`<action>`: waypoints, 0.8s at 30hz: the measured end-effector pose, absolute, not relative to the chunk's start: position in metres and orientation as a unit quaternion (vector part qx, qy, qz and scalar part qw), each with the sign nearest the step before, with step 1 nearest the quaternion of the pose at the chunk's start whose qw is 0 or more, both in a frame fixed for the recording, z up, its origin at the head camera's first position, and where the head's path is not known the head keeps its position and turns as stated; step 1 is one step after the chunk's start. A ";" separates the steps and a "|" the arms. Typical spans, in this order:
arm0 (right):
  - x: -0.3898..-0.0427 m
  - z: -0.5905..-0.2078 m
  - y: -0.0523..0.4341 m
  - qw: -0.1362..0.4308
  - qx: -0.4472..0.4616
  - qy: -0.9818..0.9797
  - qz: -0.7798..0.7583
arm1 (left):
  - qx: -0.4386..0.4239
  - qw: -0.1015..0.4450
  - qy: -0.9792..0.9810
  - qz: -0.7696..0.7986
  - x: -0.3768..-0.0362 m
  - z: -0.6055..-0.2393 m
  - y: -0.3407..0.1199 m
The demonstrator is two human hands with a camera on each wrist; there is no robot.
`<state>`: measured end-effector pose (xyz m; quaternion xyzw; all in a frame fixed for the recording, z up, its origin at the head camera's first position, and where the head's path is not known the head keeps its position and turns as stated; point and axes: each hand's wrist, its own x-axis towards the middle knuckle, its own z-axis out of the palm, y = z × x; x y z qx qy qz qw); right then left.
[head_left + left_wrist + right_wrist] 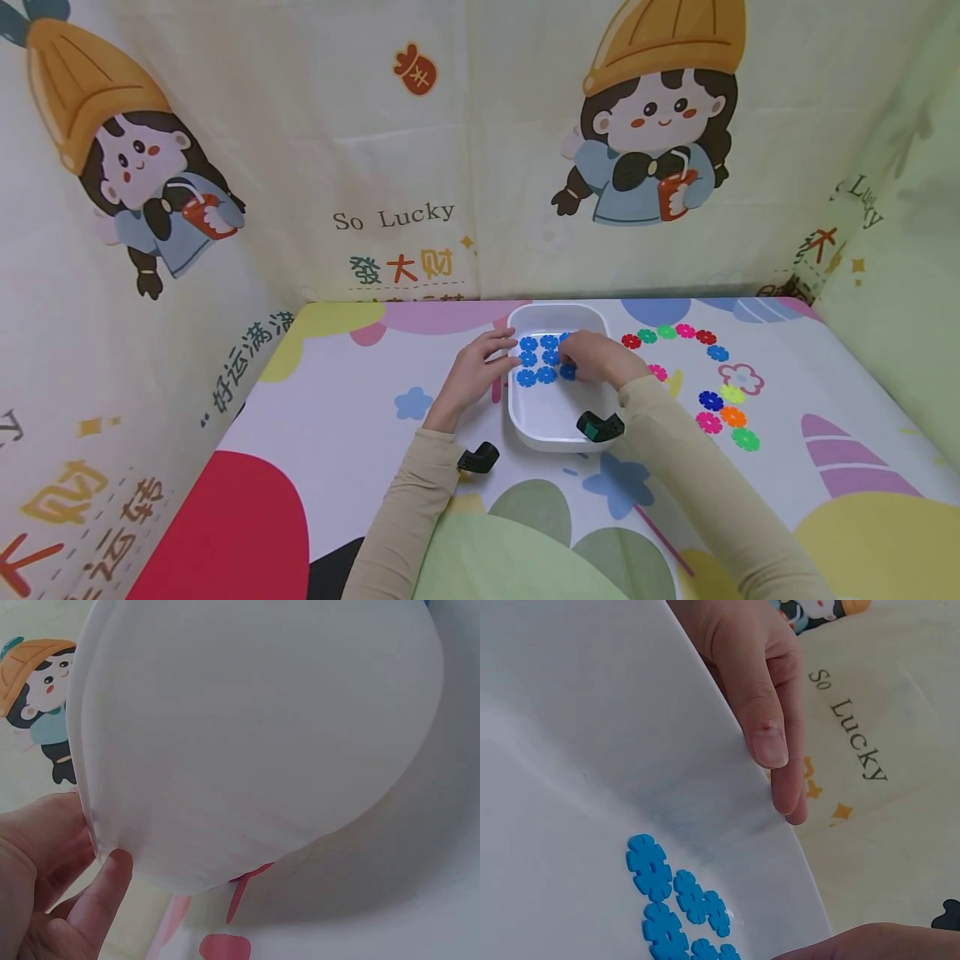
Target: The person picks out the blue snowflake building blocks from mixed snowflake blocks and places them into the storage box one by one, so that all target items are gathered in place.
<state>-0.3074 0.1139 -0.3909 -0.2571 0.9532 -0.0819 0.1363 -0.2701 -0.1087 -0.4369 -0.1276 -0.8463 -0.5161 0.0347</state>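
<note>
A white plastic basin (555,421) rests on the table, with several blue flower-shaped discs (528,359) laid in rows at its far part. The fingers of my left hand (472,371) reach to the basin's left rim; in the left wrist view, thumb and fingers touch the outside of the wall (255,735). My right hand (596,357) is inside the basin, fingers bent down among the right-hand blue discs and partly covering them. Whether a disc is between its fingertips is hidden. The right wrist view shows blue discs (649,866) and only an edge of that hand (877,943).
Right of the basin lies a curve of coloured flower discs (667,332), with a pink disc (657,372) inside it and a cluster including an orange disc (732,417) nearer me. Black wrist devices (480,457) sit by the sleeves. Patterned cloth walls (525,167) enclose the table.
</note>
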 end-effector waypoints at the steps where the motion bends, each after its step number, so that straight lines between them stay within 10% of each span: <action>1: -0.307 -0.391 0.114 0.136 -0.256 0.954 -0.081 | -0.127 0.034 -0.847 -0.515 -0.270 -0.437 -0.109; 24: -0.310 -0.377 0.151 0.032 -0.269 0.931 -0.247 | -0.126 0.036 -0.845 -0.518 -0.270 -0.439 -0.108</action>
